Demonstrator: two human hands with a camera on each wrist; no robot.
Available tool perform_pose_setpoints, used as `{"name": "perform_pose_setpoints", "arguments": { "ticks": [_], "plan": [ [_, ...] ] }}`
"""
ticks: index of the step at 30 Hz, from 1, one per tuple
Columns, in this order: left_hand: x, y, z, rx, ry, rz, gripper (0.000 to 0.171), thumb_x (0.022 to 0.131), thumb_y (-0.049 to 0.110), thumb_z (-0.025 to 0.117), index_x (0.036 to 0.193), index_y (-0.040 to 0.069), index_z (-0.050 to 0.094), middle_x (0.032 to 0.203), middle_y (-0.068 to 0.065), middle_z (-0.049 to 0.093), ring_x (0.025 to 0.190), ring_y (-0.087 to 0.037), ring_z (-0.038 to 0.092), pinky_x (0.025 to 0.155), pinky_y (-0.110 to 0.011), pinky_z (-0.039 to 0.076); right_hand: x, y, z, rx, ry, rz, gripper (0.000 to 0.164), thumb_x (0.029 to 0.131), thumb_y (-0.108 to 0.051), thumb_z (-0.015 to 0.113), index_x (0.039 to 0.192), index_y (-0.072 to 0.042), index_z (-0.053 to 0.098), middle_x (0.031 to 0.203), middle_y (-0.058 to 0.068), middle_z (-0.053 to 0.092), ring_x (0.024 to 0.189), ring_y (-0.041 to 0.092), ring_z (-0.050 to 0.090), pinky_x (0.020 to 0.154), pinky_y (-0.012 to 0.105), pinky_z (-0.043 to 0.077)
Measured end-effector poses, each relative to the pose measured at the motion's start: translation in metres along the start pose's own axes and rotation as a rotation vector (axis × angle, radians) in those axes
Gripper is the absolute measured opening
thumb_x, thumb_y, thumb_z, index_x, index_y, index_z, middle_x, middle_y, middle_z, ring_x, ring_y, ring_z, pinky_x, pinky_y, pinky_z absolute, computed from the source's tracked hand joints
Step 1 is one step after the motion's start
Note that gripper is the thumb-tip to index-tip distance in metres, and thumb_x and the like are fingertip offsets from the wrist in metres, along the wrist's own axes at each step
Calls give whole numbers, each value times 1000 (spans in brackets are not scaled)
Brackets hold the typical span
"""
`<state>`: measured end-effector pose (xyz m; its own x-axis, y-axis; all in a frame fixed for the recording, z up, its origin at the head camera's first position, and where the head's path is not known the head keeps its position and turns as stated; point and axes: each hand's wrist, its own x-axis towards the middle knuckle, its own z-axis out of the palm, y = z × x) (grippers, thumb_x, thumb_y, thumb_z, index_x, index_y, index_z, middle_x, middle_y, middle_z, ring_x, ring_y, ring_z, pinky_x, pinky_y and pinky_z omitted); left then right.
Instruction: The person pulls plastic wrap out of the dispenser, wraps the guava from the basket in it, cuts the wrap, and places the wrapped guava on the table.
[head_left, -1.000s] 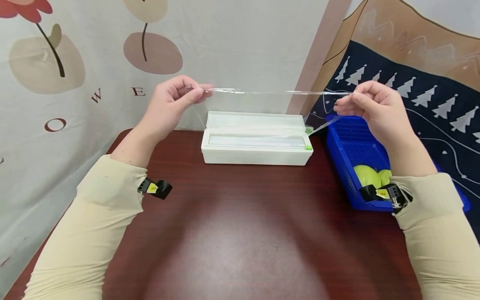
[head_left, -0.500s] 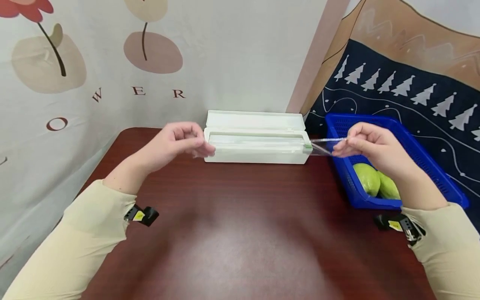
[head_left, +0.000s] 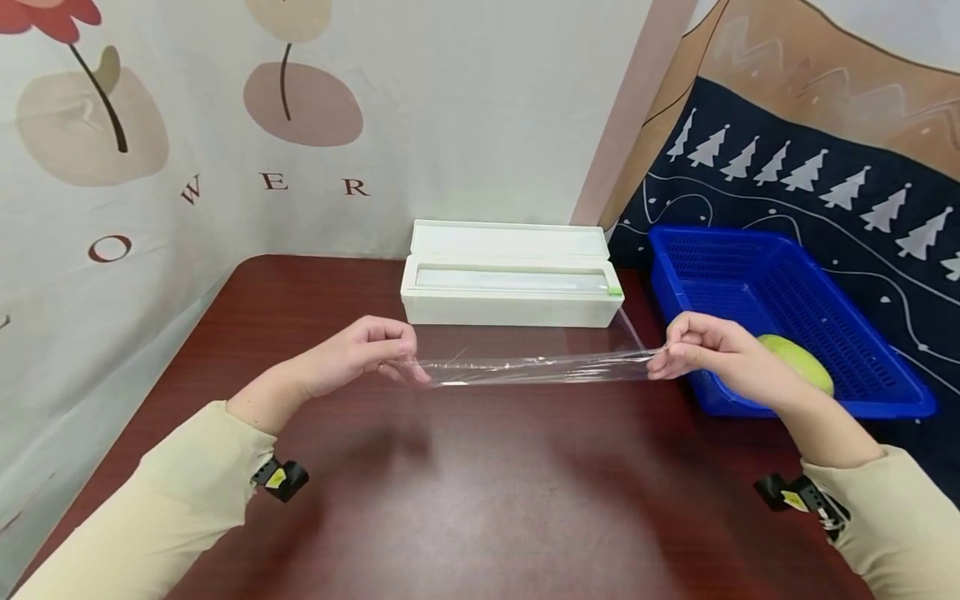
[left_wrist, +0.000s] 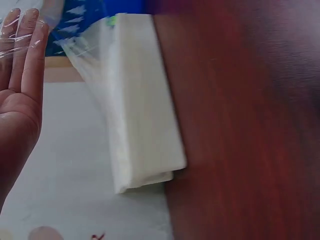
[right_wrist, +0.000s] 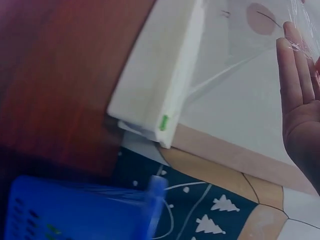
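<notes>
Both hands stretch a strip of clear plastic wrap [head_left: 540, 369] above the table in the head view. My left hand [head_left: 360, 354] pinches its left end, and my right hand [head_left: 708, 354] pinches the right end. Behind the strip stands a white wrap dispenser box [head_left: 510, 312] with its lid [head_left: 510, 240] raised and a small green piece [head_left: 614, 292] at its right front. From the box's right end the film runs to my right hand. In the left wrist view, film lies over the fingers [left_wrist: 34, 65]; in the right wrist view, it crosses the fingertips [right_wrist: 287, 42].
To the right, a blue plastic basket [head_left: 720, 237] stands by the dark patterned cloth [head_left: 817, 200]. One green fruit [head_left: 798, 362] in it shows partly behind my right hand. The brown table [head_left: 510, 500] meets a printed wall cloth [head_left: 465, 100] at the back.
Both hands have come down and toward me from above the box, drawing the wrap out in front of it. My right hand now covers part of the fruit.
</notes>
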<state>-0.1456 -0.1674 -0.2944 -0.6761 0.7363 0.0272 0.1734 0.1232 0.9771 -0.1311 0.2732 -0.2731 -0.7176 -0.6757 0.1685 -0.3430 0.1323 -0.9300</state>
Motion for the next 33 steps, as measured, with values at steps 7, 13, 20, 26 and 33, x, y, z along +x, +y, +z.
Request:
{"name": "perform_pose_setpoints", "arguments": {
  "ticks": [7,13,20,26,33],
  "plan": [
    [1,-26,7,-12,-79,-71,30,97,17,40,89,-8,54,84,-4,71,88,-14,70,82,-34,54,-8,22,13,-9,-89,51,11,97,5,35,92,1,44,101,-1,71,92,14,69,80,25,55],
    [0,-43,14,35,-150,-161,37,98,21,41,102,-10,61,93,-18,70,92,-17,68,88,-35,53,-16,40,28,-113,-144,146,10,98,-2,41,89,4,42,98,10,68,98,18,68,83,27,55],
    [0,-54,19,59,-170,-205,40,100,23,39,105,-7,65,104,-29,66,100,-32,65,91,-29,51,-17,60,41,-248,-158,129,9,96,-1,46,87,-2,48,96,22,68,96,13,67,83,23,54],
    [-1,-66,26,165,-184,-231,37,99,21,43,98,-6,68,102,-22,69,100,-23,64,88,-29,50,-19,71,52,-478,-160,104,14,93,-6,54,82,-15,52,97,7,72,93,5,64,77,19,52],
    [-2,-74,32,249,-225,-250,33,97,22,48,93,-1,71,98,-13,71,88,-10,62,78,-21,49,-25,82,59,-620,-188,30,25,82,2,63,76,-20,53,102,8,70,96,13,65,77,22,50]
  ]
}}
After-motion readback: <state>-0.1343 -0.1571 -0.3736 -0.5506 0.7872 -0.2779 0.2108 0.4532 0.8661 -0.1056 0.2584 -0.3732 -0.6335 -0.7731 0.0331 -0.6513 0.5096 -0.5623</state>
